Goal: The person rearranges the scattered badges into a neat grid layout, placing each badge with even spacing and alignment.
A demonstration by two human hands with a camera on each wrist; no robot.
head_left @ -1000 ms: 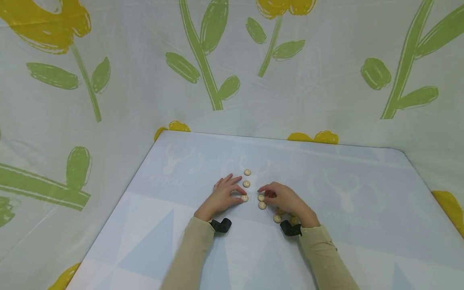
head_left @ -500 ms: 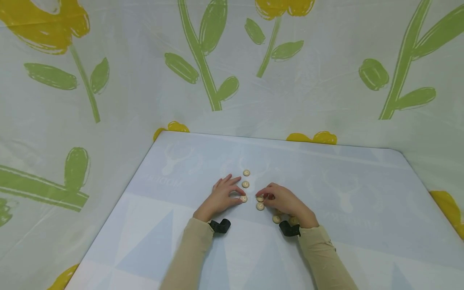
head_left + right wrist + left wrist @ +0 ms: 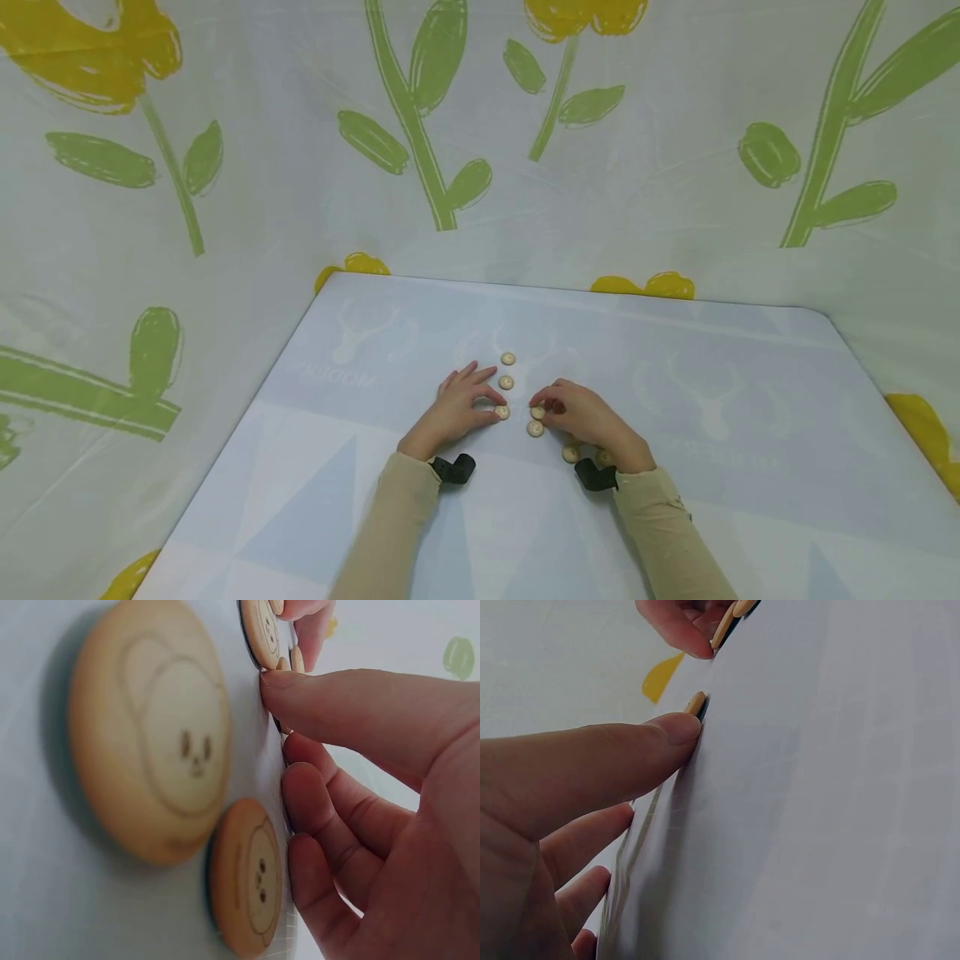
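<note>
My left hand (image 3: 457, 408) pinches a small round wooden disc (image 3: 502, 412) between thumb and index finger, the other fingers spread. In the left wrist view the thumb presses the near edge of that disc (image 3: 696, 703). My right hand (image 3: 588, 412) pinches another disc (image 3: 537, 412) a short way to the right. A loose disc (image 3: 535, 428) lies just in front of it. In the right wrist view the right thumb (image 3: 322, 697) hides most of the pinched disc, and a large, near disc (image 3: 150, 735) shows a drawn bear face.
Two discs stand in a column beyond the left hand, a nearer disc (image 3: 506, 382) and a farther disc (image 3: 507, 358). More discs, including one disc (image 3: 571, 454), lie under the right wrist, partly hidden. A patterned pale cloth covers the table (image 3: 300, 500); a flower-print curtain (image 3: 675, 167) hangs behind.
The right hand's fingers have lowered onto the disc and pinch it. The loose disc in front of it has shifted slightly left. The left hand holds its place.
</note>
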